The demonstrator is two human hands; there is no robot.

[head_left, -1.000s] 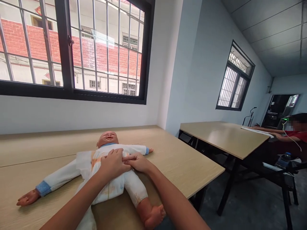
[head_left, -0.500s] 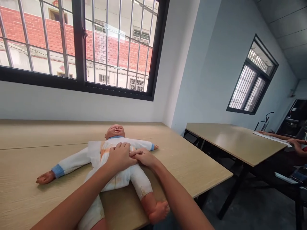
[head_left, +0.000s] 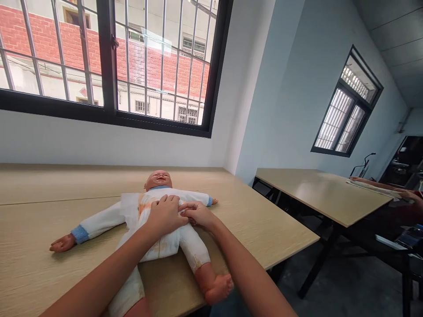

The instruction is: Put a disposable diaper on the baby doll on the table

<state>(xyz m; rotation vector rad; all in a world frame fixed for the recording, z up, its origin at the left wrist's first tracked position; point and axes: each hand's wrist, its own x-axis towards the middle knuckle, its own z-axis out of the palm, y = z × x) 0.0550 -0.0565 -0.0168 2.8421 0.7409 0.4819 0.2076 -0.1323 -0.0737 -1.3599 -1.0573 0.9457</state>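
Observation:
A baby doll [head_left: 194, 246] lies on its back on the wooden table [head_left: 264, 229], head toward the window and arms spread. It wears a white outfit with blue cuffs and collar. A white diaper [head_left: 161, 247] with orange marks is around its middle, and one pale tab side sticks out at the left. My left hand [head_left: 167, 214] rests on the diaper front, fingers bent over its upper edge. Beside it my right hand [head_left: 196, 214] pinches at the diaper's right side; what lies between its fingertips is too small to make out.
A second table [head_left: 317, 189] stands to the right, with a white cloth [head_left: 373, 189] on it and a person's arms [head_left: 410, 195] at its far right edge. A barred window [head_left: 158, 66] is in the wall behind the doll.
My right hand's fingers have shifted slightly at the diaper's side. My left hand stays in place. At the far table, the other person's arms and the white cloth have moved.

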